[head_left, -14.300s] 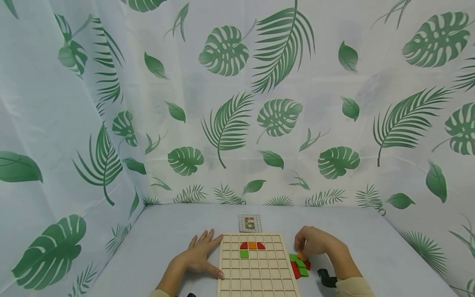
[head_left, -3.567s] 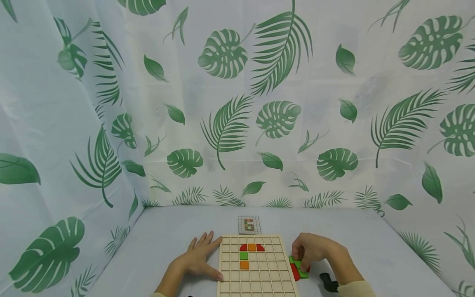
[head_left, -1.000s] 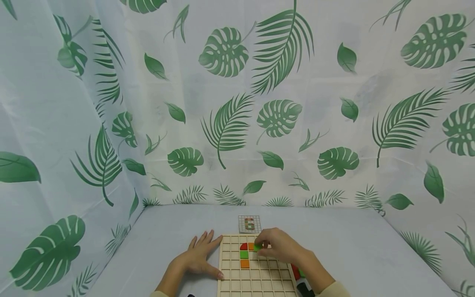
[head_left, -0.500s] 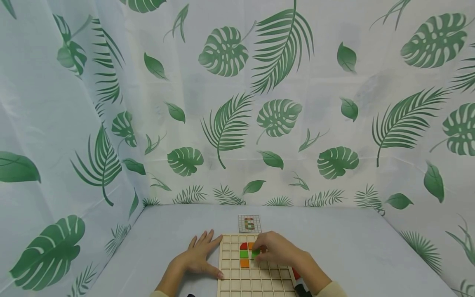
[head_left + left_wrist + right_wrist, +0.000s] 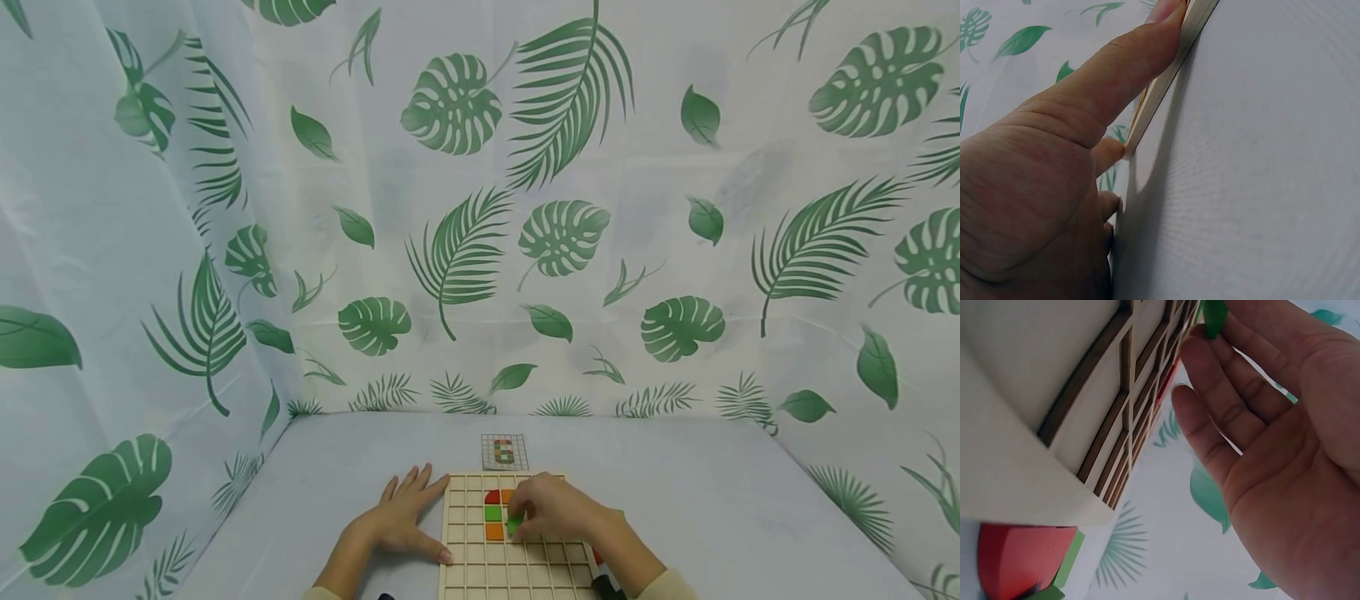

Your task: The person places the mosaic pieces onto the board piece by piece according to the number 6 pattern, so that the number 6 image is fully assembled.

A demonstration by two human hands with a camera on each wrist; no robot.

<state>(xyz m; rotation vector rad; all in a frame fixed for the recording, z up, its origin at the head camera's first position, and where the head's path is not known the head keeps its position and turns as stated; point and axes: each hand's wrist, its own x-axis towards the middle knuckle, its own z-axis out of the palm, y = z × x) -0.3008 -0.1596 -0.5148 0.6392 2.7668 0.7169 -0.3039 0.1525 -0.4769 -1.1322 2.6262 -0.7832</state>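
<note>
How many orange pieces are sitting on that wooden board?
2: an orange square directly below a green square, and another orange piece just right of a red piece, partly covered by the right hand, which may hide more.

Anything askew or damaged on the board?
Nothing stands out: the orange square and green square sit neatly in cells of the grid board. The green piece looks tilted, but the right hand pinches it.
</note>
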